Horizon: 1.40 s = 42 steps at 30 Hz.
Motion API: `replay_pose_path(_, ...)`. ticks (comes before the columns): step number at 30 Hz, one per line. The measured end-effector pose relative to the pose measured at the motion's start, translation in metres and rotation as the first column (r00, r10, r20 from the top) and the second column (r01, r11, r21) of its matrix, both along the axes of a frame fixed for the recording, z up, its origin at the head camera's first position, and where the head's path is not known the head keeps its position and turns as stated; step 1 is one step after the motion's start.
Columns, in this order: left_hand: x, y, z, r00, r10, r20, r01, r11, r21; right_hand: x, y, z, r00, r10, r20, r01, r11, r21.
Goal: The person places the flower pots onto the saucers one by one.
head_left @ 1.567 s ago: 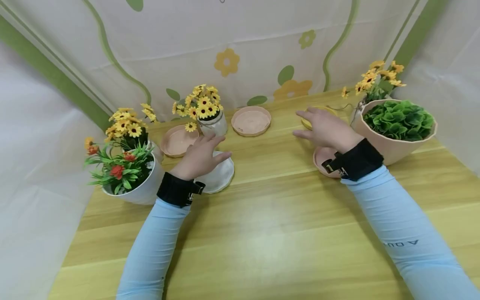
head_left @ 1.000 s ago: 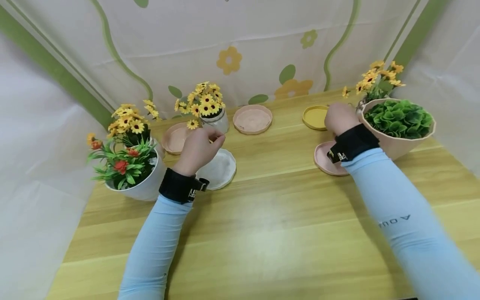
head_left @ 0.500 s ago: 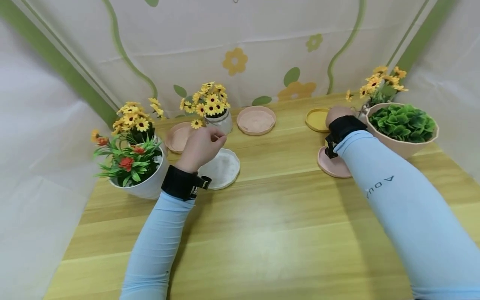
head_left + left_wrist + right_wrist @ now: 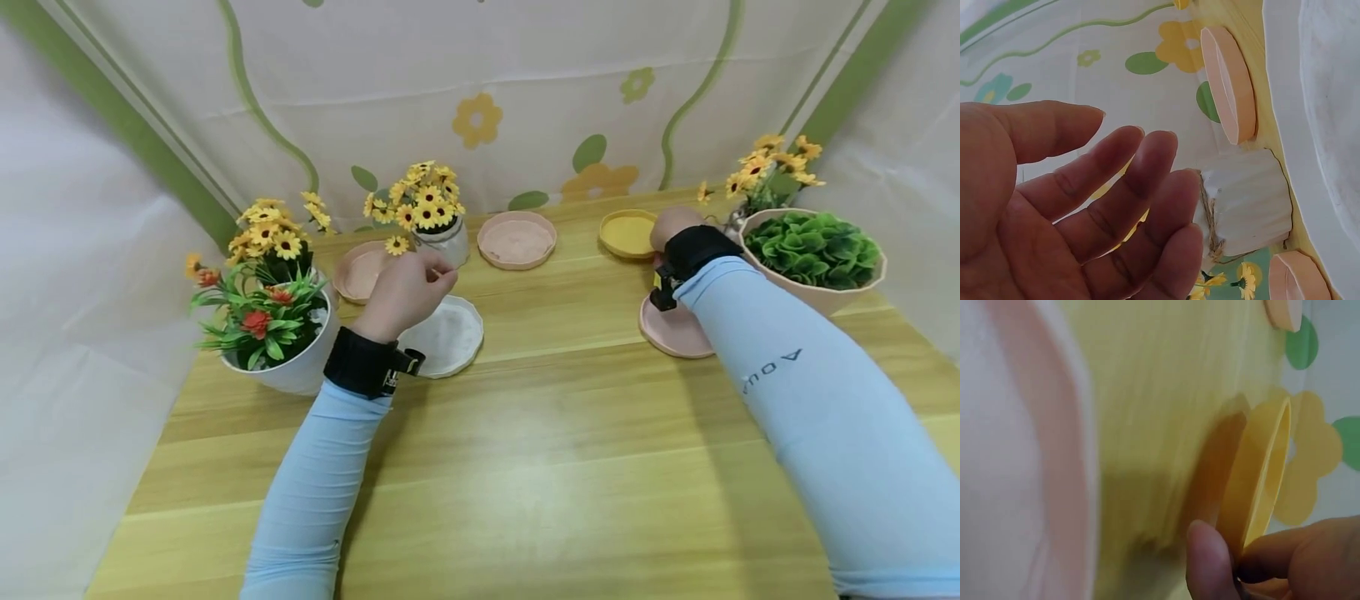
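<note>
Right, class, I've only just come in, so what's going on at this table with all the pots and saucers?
A person in light blue sleeves works at a wooden table set with flower pots and saucers. The right hand pinches the rim of a round yellow plastic saucer at the back, thumb under and fingers over. The left hand hovers, fingers relaxed, in front of a small white ribbed pot of yellow daisies, above a white scalloped saucer, holding nothing. Pink saucers lie around.

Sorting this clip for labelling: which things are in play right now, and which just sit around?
In play:
right hand pinching the round yellow plastic saucer
left hand near the white ribbed pot of yellow daisies

Lying about:
white scalloped saucer
pink round saucer
beige pot of green leaves
</note>
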State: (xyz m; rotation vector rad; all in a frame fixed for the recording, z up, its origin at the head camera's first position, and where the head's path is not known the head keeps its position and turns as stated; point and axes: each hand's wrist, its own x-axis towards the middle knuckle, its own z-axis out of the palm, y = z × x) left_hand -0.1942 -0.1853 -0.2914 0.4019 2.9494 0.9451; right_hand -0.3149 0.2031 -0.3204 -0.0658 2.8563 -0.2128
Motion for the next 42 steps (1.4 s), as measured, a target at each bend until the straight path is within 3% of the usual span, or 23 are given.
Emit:
replay_pose_path(6, 0.0, 0.003, -0.001, 1.0, -0.009, 0.013, 0.009, 1.0, 0.006, -0.013, -0.011, -0.003, 0.995, 0.022, 0.097, -0.016, 0.998, -0.059)
replay_pose_path(11, 0.0, 0.006, -0.002, 1.0, -0.014, 0.024, 0.014, 1.0, 0.006, -0.016, -0.02, -0.004, 0.99, 0.092, 0.108, -0.093, 0.996, -0.003)
replay_pose_path(14, 0.0, 0.008, -0.002, 0.999, -0.01, 0.038, 0.01, 1.0, 0.001, -0.016, -0.022, -0.008, 0.992, 0.081, 0.097, -0.08, 0.997, -0.01)
replay_pose_path(21, 0.002, 0.013, -0.002, 0.998, -0.019, 0.058, 0.019, 1.0, -0.004, -0.018, -0.019, -0.02, 0.996, -0.038, 0.081, 0.044, 0.996, -0.076)
replay_pose_path(30, 0.001, 0.03, -0.002, 0.998, -0.05, 0.046, 0.05, 0.999, 0.002, -0.018, -0.017, -0.02, 0.998, -0.03, 0.06, 0.035, 0.997, -0.073)
replay_pose_path(36, -0.005, 0.05, -0.006, 0.994, -0.089, 0.065, 0.084, 0.993, 0.082, -0.01, -0.024, -0.008, 0.999, 0.006, 0.05, -0.005, 1.0, -0.021)
replay_pose_path(42, -0.019, 0.084, -0.008, 0.982, -0.121, 0.142, 0.093, 0.978, 0.186, 0.002, -0.028, 0.021, 0.998, 0.049, -0.037, -0.053, 0.991, -0.12)
